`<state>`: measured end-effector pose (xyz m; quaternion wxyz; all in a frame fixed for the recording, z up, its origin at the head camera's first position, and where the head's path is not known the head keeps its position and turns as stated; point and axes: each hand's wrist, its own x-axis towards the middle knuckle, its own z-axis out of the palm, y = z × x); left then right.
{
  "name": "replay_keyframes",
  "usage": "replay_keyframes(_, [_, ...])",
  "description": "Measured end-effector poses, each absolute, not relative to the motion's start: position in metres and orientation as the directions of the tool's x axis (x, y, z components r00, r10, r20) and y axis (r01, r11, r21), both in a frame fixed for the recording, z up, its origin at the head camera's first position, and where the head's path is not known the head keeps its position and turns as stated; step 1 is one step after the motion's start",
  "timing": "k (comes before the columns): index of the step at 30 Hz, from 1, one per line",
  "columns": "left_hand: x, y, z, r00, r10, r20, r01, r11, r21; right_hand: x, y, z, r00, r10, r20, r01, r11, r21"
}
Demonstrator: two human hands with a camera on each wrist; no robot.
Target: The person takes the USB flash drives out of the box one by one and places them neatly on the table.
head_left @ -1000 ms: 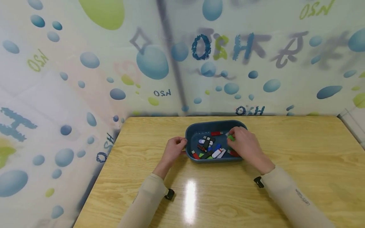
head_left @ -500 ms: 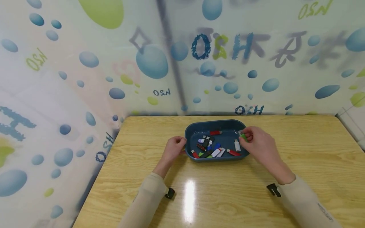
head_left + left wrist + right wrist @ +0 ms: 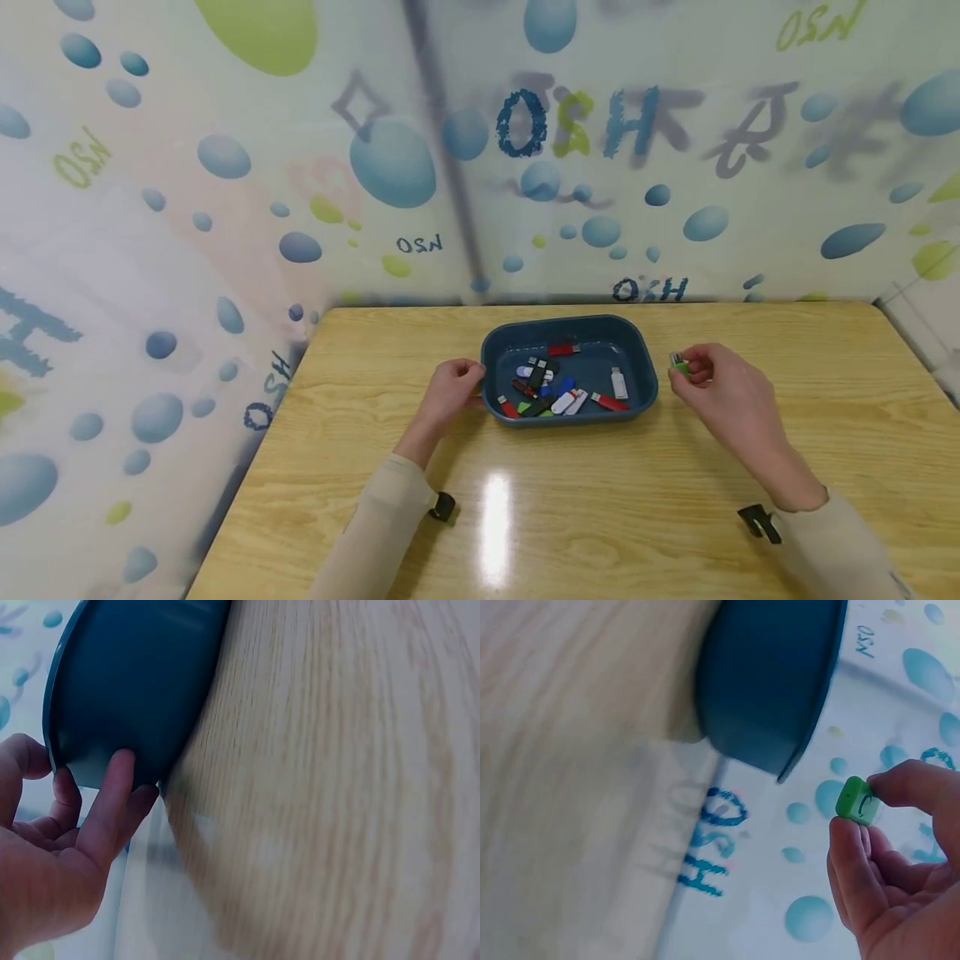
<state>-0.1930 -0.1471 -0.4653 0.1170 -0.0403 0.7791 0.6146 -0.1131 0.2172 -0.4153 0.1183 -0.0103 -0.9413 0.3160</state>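
Observation:
A dark blue plastic tray [image 3: 643, 350] stands on the wooden table. My left hand [image 3: 452, 387] holds its left end; in the left wrist view the thumb is at the rim and the fingers [image 3: 112, 799] press against the outer wall. To the right of the tray, my right hand [image 3: 731, 396] pinches a green USB flash drive [image 3: 855, 801] between thumb and fingers, its metal plug pointing away. Inside the tray lie several other flash drives, among them a white one [image 3: 618, 383] at the right, a red one [image 3: 560, 350] at the back and another red one [image 3: 611, 403] near the front.
Black, blue and white drives cluster in the tray's left and middle, including a black drive [image 3: 537, 375]. The table [image 3: 600, 517] reaches back to a patterned wall covering [image 3: 480, 150]. Black straps hang at both wrists.
My right hand has lifted the green flash drive out over the tray's right rim and moved right, uncovering the white drive. My left hand stays at the tray's left end.

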Motion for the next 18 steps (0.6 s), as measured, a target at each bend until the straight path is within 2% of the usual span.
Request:
replay_keyframes(11, [-0.192,-0.150,-0.465,-0.969,0.081,-0.234,-0.211,0.228,0.951,-0.117,0.239,-0.441,-0.985,0.103,0.141,0.003,0.818,-0.575])
replay_keyframes(18, [-0.192,-0.148,-0.465,-0.969,0.089,-0.229,-0.204,0.230,0.952,-0.128,0.245,-0.455,-0.997,0.067,0.026,0.044,0.849,-0.527])
